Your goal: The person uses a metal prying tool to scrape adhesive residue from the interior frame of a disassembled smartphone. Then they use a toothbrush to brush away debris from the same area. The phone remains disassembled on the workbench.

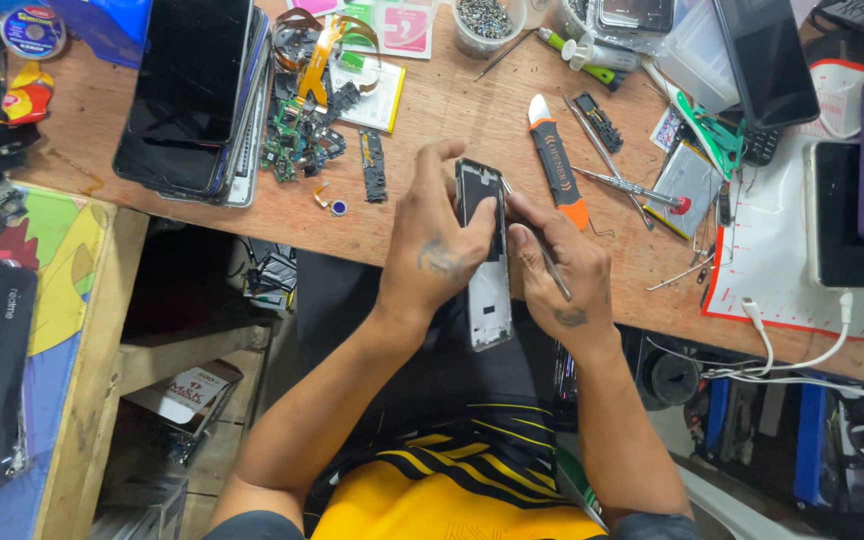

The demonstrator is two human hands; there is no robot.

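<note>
The person is working on the inside of an opened phone (484, 262), and it looks like the step of picking at a small part near its far end. The left hand (435, 245) is wrapped around the phone's left side, with the thumb pressed on its dark upper part to keep it steady. The right hand (562, 275) is closed around a thin metal tool (550, 262), pinched like a pen, with its tip at the phone's right edge. The phone sits between both hands, over the near edge of the wooden table (432, 120). It is long and thin, with a black far half and a pale, shiny near half with small holes. The next move probably needs a gentle, steady poke, so nothing tiny bends. An orange and black pry tool (557, 160) lies just beyond the right hand.
</note>
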